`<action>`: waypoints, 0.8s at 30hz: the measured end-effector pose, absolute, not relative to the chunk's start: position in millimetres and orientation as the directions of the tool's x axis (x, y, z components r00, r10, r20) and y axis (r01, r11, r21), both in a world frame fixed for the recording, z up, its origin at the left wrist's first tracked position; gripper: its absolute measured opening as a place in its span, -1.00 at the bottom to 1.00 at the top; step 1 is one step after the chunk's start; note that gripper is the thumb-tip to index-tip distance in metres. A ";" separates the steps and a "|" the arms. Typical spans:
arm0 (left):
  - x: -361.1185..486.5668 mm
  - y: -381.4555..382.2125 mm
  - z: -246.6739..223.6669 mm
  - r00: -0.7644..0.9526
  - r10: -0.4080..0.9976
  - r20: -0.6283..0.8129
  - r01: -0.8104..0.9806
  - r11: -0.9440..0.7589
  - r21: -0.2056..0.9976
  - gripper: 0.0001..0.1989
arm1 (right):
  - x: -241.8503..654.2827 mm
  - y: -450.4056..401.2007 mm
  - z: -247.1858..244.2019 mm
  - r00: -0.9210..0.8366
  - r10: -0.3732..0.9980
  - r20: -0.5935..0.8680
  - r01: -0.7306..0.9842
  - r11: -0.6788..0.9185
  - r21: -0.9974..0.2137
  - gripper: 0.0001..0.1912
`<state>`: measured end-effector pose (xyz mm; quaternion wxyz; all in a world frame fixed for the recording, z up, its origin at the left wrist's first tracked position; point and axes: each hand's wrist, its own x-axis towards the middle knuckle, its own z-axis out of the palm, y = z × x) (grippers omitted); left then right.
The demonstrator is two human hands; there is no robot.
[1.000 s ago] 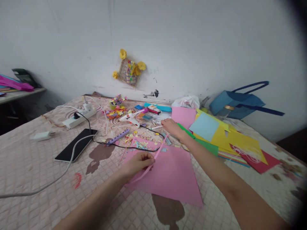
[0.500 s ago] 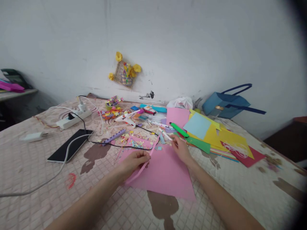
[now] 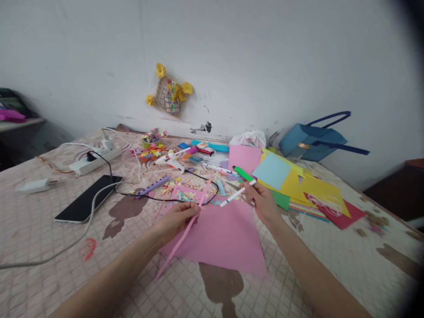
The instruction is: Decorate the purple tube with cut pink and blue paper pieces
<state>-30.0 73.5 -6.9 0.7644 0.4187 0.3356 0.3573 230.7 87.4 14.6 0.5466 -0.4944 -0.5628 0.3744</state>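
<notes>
Between its thumb and fingers, my left hand (image 3: 180,217) pinches a long, narrow pink paper strip (image 3: 179,244). The strip slants across the left side of a pink paper sheet (image 3: 228,234) lying on the table. My right hand (image 3: 260,199) grips a slim white pen (image 3: 237,194) by one end; its other end points left and down over the sheet's far part. Small coloured paper scraps (image 3: 185,193) are scattered beyond my left hand. A green cutter-like tool (image 3: 243,172) lies just past my right hand.
A white glue gun (image 3: 170,161) with a black cord rests behind the scraps. At left are a tablet (image 3: 88,198), a power strip (image 3: 96,162) and a charger (image 3: 36,186). Coloured papers (image 3: 298,187) pile up at right, before a blue bag (image 3: 311,141).
My right hand has picked the white pen up off the table and drawn it back to the right. The strip in my left hand has shifted left and nearer to me.
</notes>
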 end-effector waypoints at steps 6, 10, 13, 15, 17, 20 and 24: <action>-28.6 72.1 -6.3 0.551 0.813 -0.186 -0.242 0.369 0.898 -0.76 | 209.3 80.4 -0.5 -0.118 0.947 0.299 0.557 0.313 -0.770 -0.69; -27.4 67.2 -1.4 0.584 0.796 -0.159 -0.251 0.363 0.897 -0.79 | 194.1 76.2 -8.9 -0.129 0.972 0.197 0.470 0.235 -0.851 -0.68; -25.6 61.0 2.8 0.636 0.752 -0.175 -0.219 0.394 0.893 -0.79 | 188.7 69.7 -0.9 -0.253 0.968 -0.008 0.094 0.017 -0.995 -0.64; -24.5 57.4 3.4 0.678 0.703 -0.212 -0.167 0.429 0.888 -0.79 | 186.1 66.0 5.8 -0.327 0.943 -0.051 -0.169 -0.112 -0.979 -0.68; -23.6 55.0 2.0 0.719 0.653 -0.236 -0.112 0.445 0.888 -0.80 | 184.0 64.2 10.0 -0.315 0.948 -0.045 -0.303 -0.146 -0.942 -0.73; -22.7 53.6 -0.5 0.750 0.606 -0.265 -0.043 0.445 0.894 -0.81 | 182.2 64.6 10.4 -0.247 0.968 -0.044 -0.358 -0.133 -0.924 -0.76; -20.6 54.7 0.1 0.728 0.646 -0.230 0.001 0.334 0.942 -0.78 | 179.0 64.7 6.0 -0.204 0.978 -0.047 -0.333 -0.115 -0.936 -0.73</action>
